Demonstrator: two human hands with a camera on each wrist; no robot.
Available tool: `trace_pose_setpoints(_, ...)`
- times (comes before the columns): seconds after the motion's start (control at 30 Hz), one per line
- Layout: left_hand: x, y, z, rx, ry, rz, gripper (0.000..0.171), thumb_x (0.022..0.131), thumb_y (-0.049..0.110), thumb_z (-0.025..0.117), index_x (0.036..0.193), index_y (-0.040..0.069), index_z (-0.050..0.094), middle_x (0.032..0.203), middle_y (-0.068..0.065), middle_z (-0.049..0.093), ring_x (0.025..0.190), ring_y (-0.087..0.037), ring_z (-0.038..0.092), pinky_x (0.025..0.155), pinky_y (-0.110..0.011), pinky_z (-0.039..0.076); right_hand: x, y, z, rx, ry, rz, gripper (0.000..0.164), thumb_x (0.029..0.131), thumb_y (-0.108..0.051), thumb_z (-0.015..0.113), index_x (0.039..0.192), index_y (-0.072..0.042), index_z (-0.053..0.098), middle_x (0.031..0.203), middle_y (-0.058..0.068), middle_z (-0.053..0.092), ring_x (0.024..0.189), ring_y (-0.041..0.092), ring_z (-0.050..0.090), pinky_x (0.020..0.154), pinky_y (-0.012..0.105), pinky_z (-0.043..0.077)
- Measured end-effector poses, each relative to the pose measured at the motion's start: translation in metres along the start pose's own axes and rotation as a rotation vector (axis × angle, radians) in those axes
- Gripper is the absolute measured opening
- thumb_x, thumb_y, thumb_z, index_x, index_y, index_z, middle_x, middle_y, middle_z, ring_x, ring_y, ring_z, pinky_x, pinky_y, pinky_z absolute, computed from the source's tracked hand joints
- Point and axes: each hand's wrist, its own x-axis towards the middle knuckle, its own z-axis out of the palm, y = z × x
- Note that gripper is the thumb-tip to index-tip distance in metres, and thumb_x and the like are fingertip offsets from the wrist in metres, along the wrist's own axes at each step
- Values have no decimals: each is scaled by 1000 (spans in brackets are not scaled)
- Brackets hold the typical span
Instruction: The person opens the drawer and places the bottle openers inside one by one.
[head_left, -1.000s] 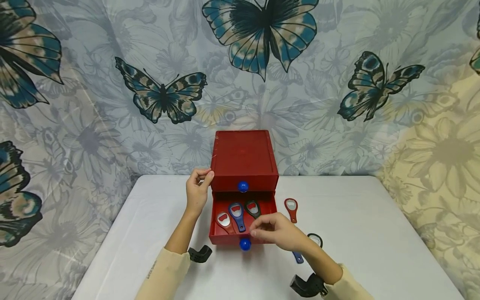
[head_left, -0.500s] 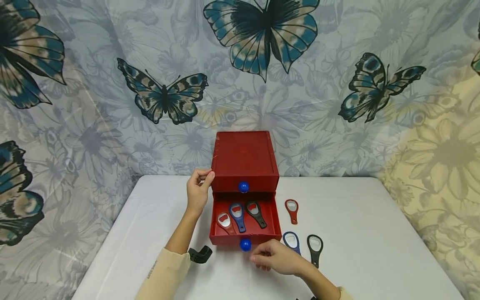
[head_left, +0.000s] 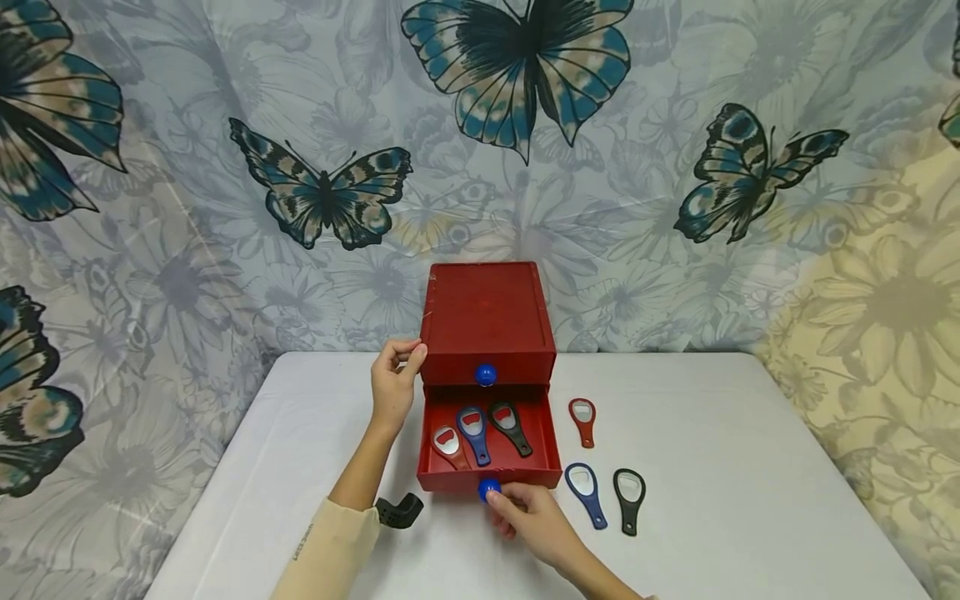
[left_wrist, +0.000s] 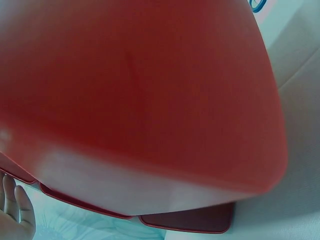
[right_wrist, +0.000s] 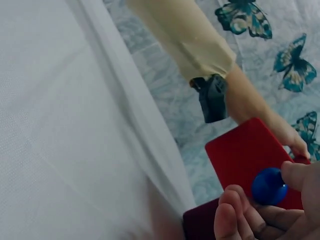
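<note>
A red two-drawer cabinet (head_left: 487,312) stands against the back of the table, its lower drawer (head_left: 540,479) pulled out. Red (head_left: 448,447), blue (head_left: 473,433) and black (head_left: 510,427) bottle openers lie side by side in that drawer. My right hand (head_left: 536,521) holds the drawer's blue knob (head_left: 487,490) with thumb and fingers; the right wrist view shows the thumb against the knob (right_wrist: 269,186). My left hand (head_left: 393,383) touches the cabinet's upper left edge with its fingertips. In the left wrist view the cabinet's red side (left_wrist: 140,100) fills most of the picture.
Right of the drawer, three more bottle openers lie on the white table (head_left: 712,467): a red one (head_left: 582,421), a blue one (head_left: 585,494) and a black one (head_left: 629,500). A butterfly-patterned cloth (head_left: 600,217) hangs behind. The upper drawer's blue knob (head_left: 486,375) sits above the open drawer.
My right hand has withdrawn from above the drawer's black bottle opener, down and toward the front, and now holds the lower knob. My left hand stays at the cabinet's edge.
</note>
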Motion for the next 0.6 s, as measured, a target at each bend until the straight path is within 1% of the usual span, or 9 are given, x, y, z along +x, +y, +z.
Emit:
trace_pose_setpoints(0.2, 0, 0, -1, -1, -1, -10, 20, 92, -1, 61, 101, -18, 57, 86, 16, 64, 79, 2, 58, 71, -14, 50, 0, 1, 5, 19, 42, 3, 44, 96, -34, 61, 99, 9, 66, 74, 4, 63, 64, 12, 55, 57, 20, 50)
trace_pose_setpoints(0.47, 0, -1, -1, 5, 3, -18, 20, 92, 0, 61, 102, -17, 58, 87, 16, 64, 80, 2, 58, 71, -14, 50, 1, 2, 6, 32, 60, 1, 44, 95, -34, 62, 100, 9, 67, 75, 6, 64, 63, 12, 55, 57, 19, 50)
trace_pose_setpoints(0.6, 0, 0, 0, 2, 1, -23, 20, 92, 0, 61, 102, -17, 58, 86, 17, 64, 79, 3, 58, 72, -15, 50, 1, 2, 7, 37, 94, 6, 42, 95, -34, 62, 98, 8, 67, 74, 5, 63, 62, 11, 55, 57, 20, 50)
